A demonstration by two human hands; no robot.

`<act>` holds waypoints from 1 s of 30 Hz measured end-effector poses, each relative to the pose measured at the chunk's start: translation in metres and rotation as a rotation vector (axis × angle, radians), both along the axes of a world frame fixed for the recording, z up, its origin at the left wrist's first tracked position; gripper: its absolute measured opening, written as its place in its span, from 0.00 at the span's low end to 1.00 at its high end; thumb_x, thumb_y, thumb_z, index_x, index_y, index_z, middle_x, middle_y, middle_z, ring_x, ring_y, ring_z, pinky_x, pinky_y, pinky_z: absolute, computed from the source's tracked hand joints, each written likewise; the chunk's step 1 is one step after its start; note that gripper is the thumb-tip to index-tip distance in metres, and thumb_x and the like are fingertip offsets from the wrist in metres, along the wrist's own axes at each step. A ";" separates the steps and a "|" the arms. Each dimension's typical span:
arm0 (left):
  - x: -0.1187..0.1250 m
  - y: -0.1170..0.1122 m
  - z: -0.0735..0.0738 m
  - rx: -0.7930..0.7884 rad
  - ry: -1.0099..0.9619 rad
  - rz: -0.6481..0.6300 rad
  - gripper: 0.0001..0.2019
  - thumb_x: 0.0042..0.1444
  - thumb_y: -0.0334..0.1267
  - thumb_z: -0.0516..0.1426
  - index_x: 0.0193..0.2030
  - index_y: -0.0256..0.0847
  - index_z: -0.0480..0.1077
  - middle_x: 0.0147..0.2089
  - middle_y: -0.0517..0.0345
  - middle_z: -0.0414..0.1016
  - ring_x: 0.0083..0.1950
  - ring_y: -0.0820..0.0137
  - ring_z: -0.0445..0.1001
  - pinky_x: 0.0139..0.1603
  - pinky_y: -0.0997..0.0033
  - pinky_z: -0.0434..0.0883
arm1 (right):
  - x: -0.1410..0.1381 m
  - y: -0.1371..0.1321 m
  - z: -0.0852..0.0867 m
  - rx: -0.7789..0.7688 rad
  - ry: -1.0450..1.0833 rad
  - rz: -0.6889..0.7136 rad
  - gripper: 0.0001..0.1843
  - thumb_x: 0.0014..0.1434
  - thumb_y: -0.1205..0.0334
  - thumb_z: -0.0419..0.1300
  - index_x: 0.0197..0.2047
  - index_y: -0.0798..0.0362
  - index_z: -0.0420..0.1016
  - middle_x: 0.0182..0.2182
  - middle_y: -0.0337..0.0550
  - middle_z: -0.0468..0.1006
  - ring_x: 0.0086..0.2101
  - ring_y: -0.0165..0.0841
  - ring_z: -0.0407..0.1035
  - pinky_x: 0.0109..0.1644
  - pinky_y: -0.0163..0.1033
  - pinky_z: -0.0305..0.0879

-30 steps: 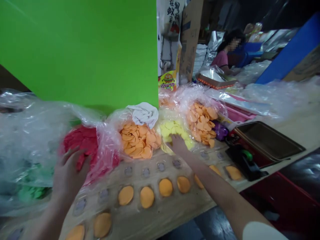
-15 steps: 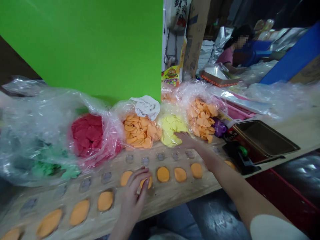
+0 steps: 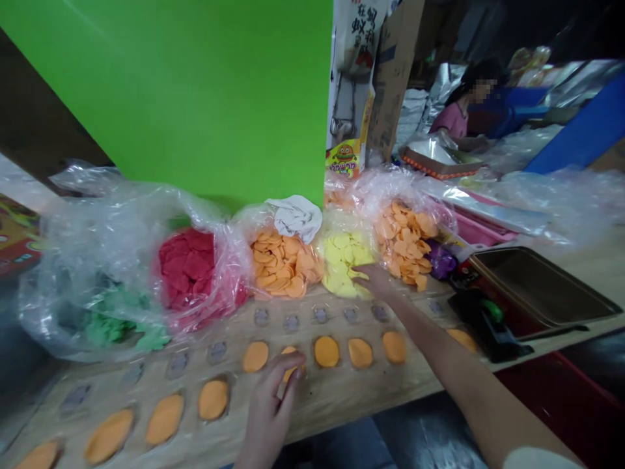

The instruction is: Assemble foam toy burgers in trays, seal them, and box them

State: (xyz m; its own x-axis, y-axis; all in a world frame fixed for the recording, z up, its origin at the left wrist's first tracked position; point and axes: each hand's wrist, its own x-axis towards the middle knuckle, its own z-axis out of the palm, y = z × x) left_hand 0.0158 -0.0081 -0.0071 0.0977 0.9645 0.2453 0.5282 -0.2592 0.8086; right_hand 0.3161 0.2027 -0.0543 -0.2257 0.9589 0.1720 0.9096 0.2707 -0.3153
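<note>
My left hand [image 3: 271, 409] rests with curled fingertips on an orange disc [image 3: 291, 362] in the front row of a wooden board [image 3: 336, 394] with round pockets. Several pockets in that row hold orange discs; the back row's pockets show grey bottoms. My right hand [image 3: 375, 280] reaches across the board to the open bag of yellow discs [image 3: 342, 260], its fingers bent at the pile's edge; whether they grip a disc is hidden.
Plastic bags of red discs [image 3: 193, 268], green pieces [image 3: 117, 326] and orange discs [image 3: 283, 264] line the board's far side, with another orange bag [image 3: 405, 238]. A dark tray [image 3: 537, 283] lies right. A green panel [image 3: 195, 91] stands behind. Another person [image 3: 456, 114] sits far right.
My left hand came away from the red bag down to the front row of discs. My right hand stayed at the yellow pile. The camera view shifted a little to the left.
</note>
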 end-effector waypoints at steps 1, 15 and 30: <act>0.001 0.001 0.000 -0.010 -0.010 0.004 0.09 0.56 0.36 0.52 0.42 0.43 0.70 0.44 0.50 0.74 0.48 0.64 0.71 0.48 0.63 0.69 | 0.003 0.000 0.000 0.010 0.024 -0.009 0.18 0.60 0.54 0.50 0.49 0.50 0.70 0.46 0.44 0.74 0.47 0.35 0.66 0.52 0.40 0.58; 0.011 0.019 0.005 -0.126 -0.199 -0.036 0.11 0.55 0.35 0.54 0.44 0.46 0.72 0.47 0.52 0.73 0.48 0.64 0.71 0.49 0.65 0.67 | 0.001 0.005 0.005 0.077 0.500 -0.183 0.21 0.55 0.47 0.52 0.42 0.54 0.73 0.38 0.49 0.76 0.41 0.40 0.68 0.48 0.47 0.61; 0.117 0.118 0.045 -1.181 -1.518 -0.357 0.23 0.52 0.53 0.53 0.46 0.37 0.67 0.37 0.51 0.73 0.40 0.63 0.74 0.43 0.61 0.71 | -0.052 -0.127 0.104 0.114 0.383 0.289 0.30 0.53 0.51 0.58 0.57 0.50 0.61 0.55 0.49 0.63 0.56 0.43 0.54 0.59 0.52 0.51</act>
